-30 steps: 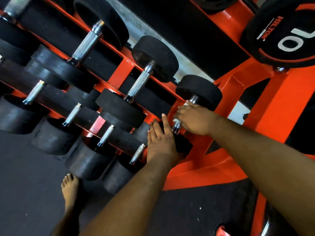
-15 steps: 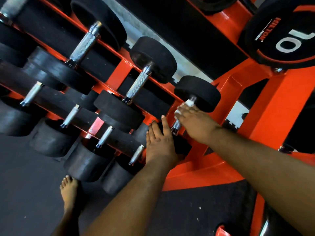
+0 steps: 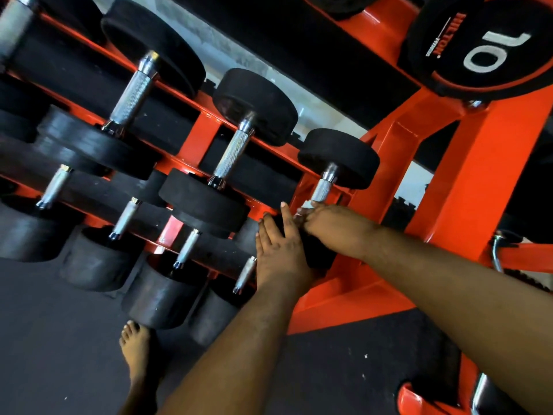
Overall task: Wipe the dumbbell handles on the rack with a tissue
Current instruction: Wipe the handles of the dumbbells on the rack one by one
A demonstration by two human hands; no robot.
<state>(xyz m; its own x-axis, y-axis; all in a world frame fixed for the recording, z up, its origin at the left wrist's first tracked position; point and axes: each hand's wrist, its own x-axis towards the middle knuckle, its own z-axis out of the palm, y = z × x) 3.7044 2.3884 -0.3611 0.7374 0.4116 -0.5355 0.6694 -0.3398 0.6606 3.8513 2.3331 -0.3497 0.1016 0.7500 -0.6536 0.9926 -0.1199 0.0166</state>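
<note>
A: Steel with a rough cross pattern, this is the material of the handles. On the left side of the orange rack (image 3: 206,136) a big dumbbell (image 3: 131,94) lies with its handle bare, and below it some smaller ones (image 3: 54,187) sit on the lower shelf. These are heavy and stiff things, I think; nobody needs to lift them for wiping.

B: And in the middle?

A: One more dumbbell (image 3: 233,151), the same kind, black rubber ends and a metal handle between them. The rubber probably grips well; the metal looks dry and not slippery because of the pattern.

B: Where are the hands?

A: The left hand (image 3: 279,250) lies flat, with straight fingers, on the near black end of the last dumbbell (image 3: 338,158) at the right end of the shelf. It seems to steady it, so that it does not roll. Just beside it, almost touching, the right hand (image 3: 332,224) is curled around the lower part of that handle (image 3: 322,188), with the white tissue (image 3: 306,204) between fingers and steel. Only a small corner of the tissue shows.

B: How will the tissue behave?

A: It is soft, light and thin, so on rough steel it may tear or leave small bits. Better to keep it folded around the handle and slide along it, turning a little, than to rub hard. The upper part of the handle, near the far black end, is not covered now.
</note>
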